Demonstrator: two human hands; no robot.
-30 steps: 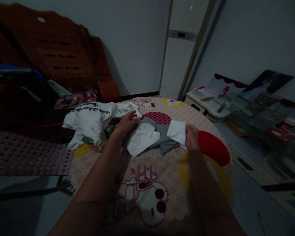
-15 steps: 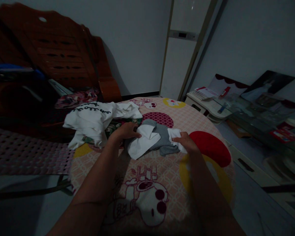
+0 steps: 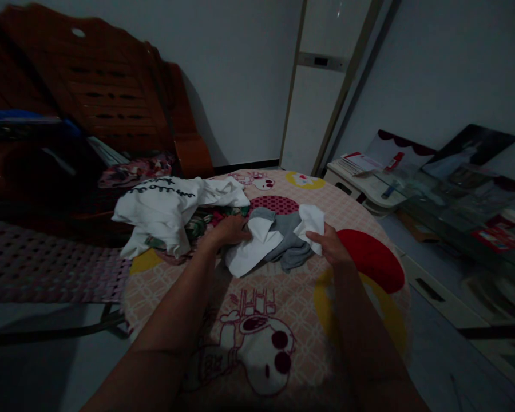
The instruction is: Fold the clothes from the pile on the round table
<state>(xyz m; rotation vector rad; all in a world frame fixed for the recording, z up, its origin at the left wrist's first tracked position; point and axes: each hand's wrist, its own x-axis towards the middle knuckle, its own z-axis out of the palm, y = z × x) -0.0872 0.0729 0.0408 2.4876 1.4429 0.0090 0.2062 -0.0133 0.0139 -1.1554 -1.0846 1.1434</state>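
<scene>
A grey and white garment (image 3: 286, 234) lies crumpled on the round table (image 3: 300, 309), which has a patterned cloth. My left hand (image 3: 232, 230) is closed on the garment's left side, beside a white part; some of its fingers are hidden. Pinched between thumb and fingers of my right hand (image 3: 331, 243) is the white part at the garment's right end, which stands slightly raised. To the left, a white shirt with dark lettering (image 3: 161, 209) lies in a heap, partly over a dark floral cloth (image 3: 197, 224).
A wooden bench (image 3: 115, 103) with cloths on its seat stands at the back left. Near the table's left edge is a woven seat (image 3: 55, 269). A glass-topped cabinet (image 3: 450, 212) with papers and boxes runs along the right.
My right hand has lifted the white end of the garment slightly, and more of that part shows. My left hand has shifted a little to the right.
</scene>
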